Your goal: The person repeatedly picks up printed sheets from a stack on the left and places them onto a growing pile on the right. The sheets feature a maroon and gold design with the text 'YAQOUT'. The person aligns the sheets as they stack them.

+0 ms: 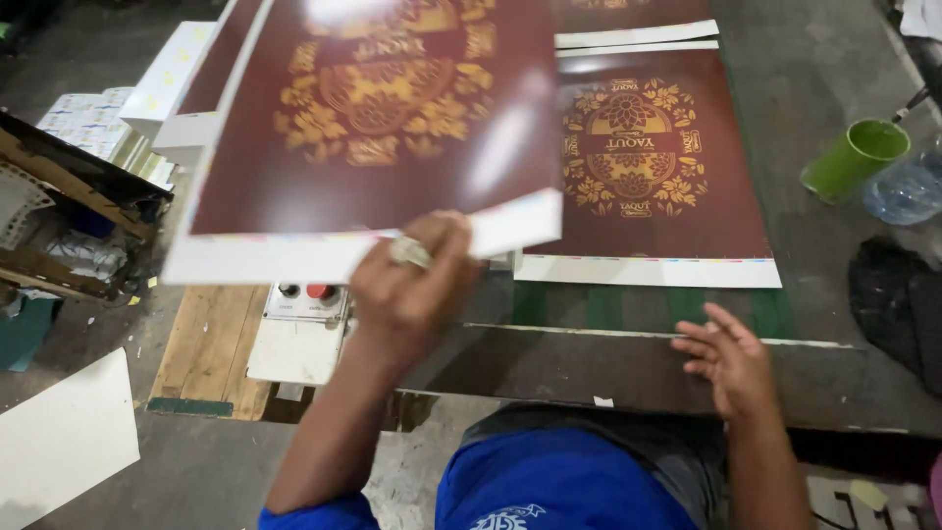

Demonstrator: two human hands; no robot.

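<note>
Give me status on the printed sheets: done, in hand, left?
Done: cannot tell; no finished pile is clearly visible. In hand: the left hand lifts one maroon printed sheet by its white edge; the right hand rests open on the table. Left: another maroon sheet lies flat on the table.

Blue short-sleeved shirt (549, 486) — white emblem — and a ring (409, 252) on the left hand (412, 290).

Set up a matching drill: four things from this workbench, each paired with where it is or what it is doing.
1. left hand
2. right hand
3. green cup
4. red button

a. on the white box
b. open, by the bench edge
c. far right of the bench
d. holds up a maroon sheet

Pairs: 1-d, 2-b, 3-c, 4-a
</note>
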